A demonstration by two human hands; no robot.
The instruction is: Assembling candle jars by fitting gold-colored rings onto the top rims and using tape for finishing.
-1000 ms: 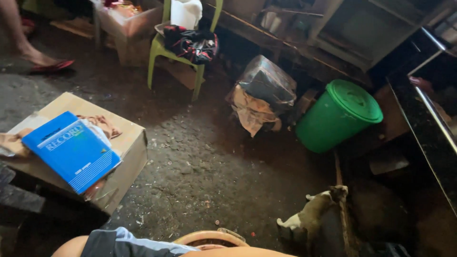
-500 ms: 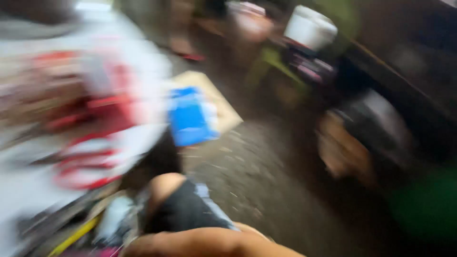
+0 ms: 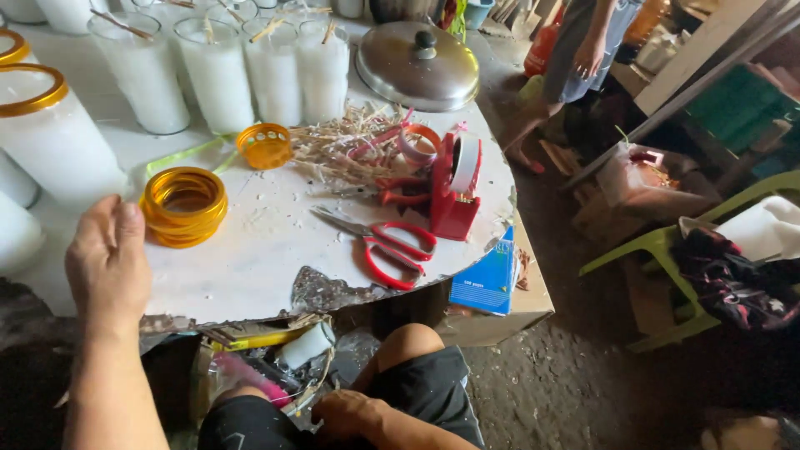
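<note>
Left of frame: my left hand (image 3: 107, 262) rests on the white table (image 3: 250, 267), fingers loosely curled, holding nothing, just beside the stacked gold rings (image 3: 183, 206). Upper left: wax-filled glasses (image 3: 217, 71); some already ringed, most not. Lower centre: right hand (image 3: 346, 414) lies empty on my lap.

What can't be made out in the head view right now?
- Right hand: fingers hidden under the table edge; any grip unclear.
- Left hand: palm side faces away.
- Standing person: cut off by top edge.
- Blue box: partly behind the table.
</note>
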